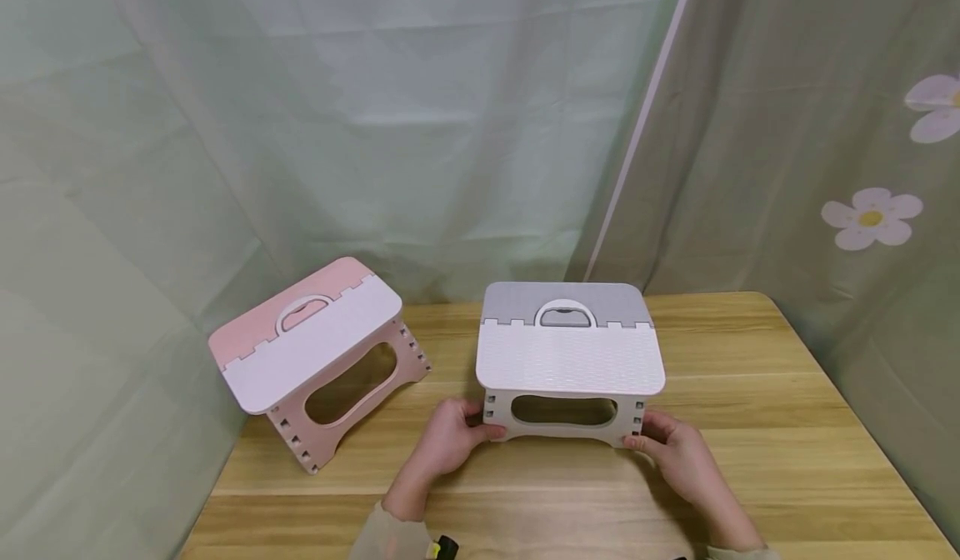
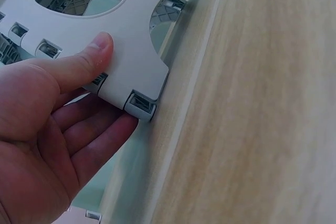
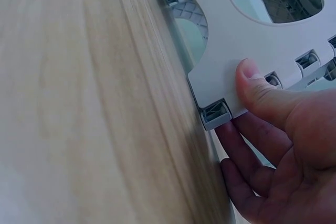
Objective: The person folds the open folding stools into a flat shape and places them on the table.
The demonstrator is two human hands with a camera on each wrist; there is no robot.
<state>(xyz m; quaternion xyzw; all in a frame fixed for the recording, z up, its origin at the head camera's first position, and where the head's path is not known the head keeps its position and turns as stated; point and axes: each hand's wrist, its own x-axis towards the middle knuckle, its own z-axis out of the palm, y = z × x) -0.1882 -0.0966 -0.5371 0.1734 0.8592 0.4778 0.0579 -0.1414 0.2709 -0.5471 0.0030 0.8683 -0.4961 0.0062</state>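
Observation:
A white and grey folding step stool (image 1: 570,360) stands upright and unfolded on the wooden table, its arched carry handle set in the top. My left hand (image 1: 450,439) grips the left edge of its near leg panel low down, with the thumb (image 2: 100,48) on the front face and the fingers behind. On the opposite side my right hand (image 1: 678,452) pinches the right edge of that panel the same way, its thumb (image 3: 252,77) pressed to the front. The panel's foot is right at the tabletop in both wrist views.
A pink and white folding stool (image 1: 307,335) stands unfolded at the left of the table (image 1: 750,393), turned at an angle. Pale green curtains (image 1: 420,127) hang behind and to the left, and a curtain with white flowers (image 1: 870,218) hangs on the right.

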